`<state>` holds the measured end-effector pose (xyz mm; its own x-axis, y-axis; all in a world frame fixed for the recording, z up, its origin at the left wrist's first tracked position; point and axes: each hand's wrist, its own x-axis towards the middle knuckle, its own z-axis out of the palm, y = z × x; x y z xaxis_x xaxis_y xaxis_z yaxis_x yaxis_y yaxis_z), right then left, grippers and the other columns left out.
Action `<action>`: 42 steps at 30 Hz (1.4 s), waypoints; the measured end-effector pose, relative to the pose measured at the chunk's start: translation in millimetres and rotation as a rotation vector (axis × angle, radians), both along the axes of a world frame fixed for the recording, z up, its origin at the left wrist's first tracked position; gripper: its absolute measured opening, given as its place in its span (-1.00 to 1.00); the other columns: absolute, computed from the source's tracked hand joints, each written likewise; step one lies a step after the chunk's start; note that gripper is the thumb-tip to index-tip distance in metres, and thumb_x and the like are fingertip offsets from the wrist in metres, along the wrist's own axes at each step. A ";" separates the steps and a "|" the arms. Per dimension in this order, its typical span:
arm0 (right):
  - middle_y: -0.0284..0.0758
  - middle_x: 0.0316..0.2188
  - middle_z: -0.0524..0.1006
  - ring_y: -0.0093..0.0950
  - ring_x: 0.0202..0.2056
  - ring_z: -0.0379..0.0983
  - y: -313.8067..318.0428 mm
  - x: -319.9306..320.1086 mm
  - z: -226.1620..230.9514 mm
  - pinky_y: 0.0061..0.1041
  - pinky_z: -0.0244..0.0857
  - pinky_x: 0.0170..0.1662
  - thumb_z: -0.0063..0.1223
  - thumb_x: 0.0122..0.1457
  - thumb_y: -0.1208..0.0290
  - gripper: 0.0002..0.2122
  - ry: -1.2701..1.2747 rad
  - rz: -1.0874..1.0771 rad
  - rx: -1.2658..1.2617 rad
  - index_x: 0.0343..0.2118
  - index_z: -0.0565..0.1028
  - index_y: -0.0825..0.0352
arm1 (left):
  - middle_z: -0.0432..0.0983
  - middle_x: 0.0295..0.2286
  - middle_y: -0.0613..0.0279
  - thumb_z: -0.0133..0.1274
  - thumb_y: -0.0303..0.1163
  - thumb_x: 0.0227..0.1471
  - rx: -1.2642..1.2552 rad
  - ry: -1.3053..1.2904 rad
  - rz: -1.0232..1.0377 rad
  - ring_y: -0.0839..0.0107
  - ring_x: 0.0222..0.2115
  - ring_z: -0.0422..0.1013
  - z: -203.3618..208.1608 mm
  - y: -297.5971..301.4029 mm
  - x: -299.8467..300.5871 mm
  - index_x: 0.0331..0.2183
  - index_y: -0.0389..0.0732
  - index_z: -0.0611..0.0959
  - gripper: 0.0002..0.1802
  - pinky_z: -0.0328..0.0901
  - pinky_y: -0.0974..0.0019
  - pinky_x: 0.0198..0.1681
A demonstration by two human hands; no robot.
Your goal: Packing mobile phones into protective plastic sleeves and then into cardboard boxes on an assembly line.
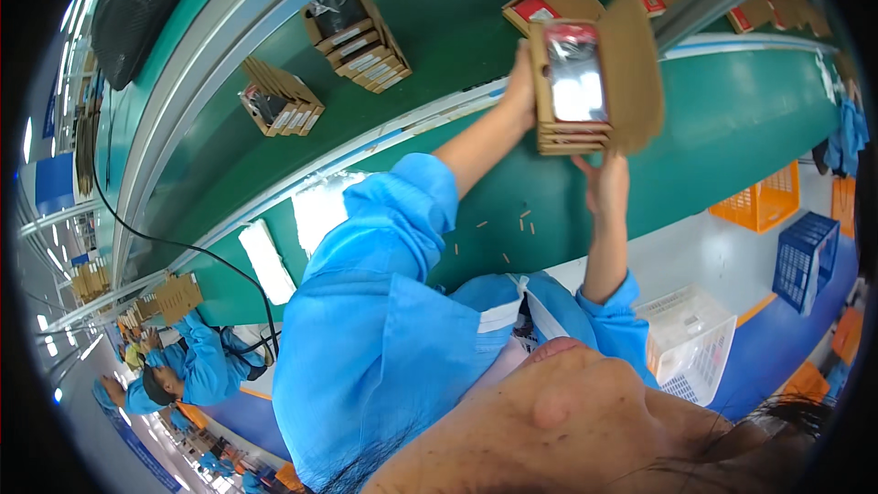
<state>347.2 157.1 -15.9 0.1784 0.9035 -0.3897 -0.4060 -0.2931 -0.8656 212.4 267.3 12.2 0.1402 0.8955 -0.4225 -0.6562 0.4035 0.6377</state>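
Between my two hands is a small stack of flat cardboard boxes (pixel 574 133), held up over the green bench. The top box has its brown lid flap (pixel 633 82) swung up on the right side, and a shiny plastic-wrapped item (pixel 577 82) with some red at its far end lies in it. My left hand (pixel 521 87) grips the stack's left side, its fingers partly hidden behind the cardboard. At the near right corner my right hand (pixel 606 185) supports the stack from below, fingers bent against it.
Stacked open boxes (pixel 361 41) and a smaller stack (pixel 282 102) stand on the green surface beyond a metal rail. Open boxes with red contents (pixel 535 7) lie farther back. Small brown scraps (pixel 525 222) dot the bench (pixel 732 110). A white crate (pixel 688 338) stands at right; a co-worker (pixel 183 370) sits far left.
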 end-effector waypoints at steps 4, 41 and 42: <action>-0.33 0.08 0.29 -0.37 0.08 0.18 63.7 -79.1 -1.0 -0.17 0.16 -0.02 -0.38 0.22 -0.15 -0.44 0.021 0.218 0.034 0.09 0.26 0.20 | 0.37 -0.50 0.32 -0.35 0.22 0.14 0.068 0.070 0.121 0.41 -0.46 0.38 -40.4 56.0 -105.8 -0.32 -0.06 0.45 -0.45 0.37 0.26 -0.31; -0.02 -0.27 0.50 -0.02 -0.29 0.41 230.4 18.4 -100.5 -0.20 0.29 -0.19 -0.01 0.14 0.18 -0.65 -1.513 0.059 0.601 -0.28 0.51 0.46 | 0.53 -0.29 -0.08 -0.09 0.04 -0.05 0.278 1.917 0.081 -0.01 -0.23 0.43 -0.8 199.1 -158.8 -0.27 -0.14 0.64 -0.51 0.30 0.03 -0.17; -0.02 -0.27 0.50 -0.02 -0.29 0.41 224.9 4.0 -90.2 -0.20 0.29 -0.19 -0.01 0.14 0.18 -0.65 -1.494 0.071 0.607 -0.28 0.51 0.46 | 0.50 -0.26 -0.12 -0.18 0.03 0.01 0.332 1.985 0.190 -0.07 -0.23 0.40 1.2 186.3 -167.9 -0.24 -0.22 0.61 -0.45 0.29 -0.01 -0.14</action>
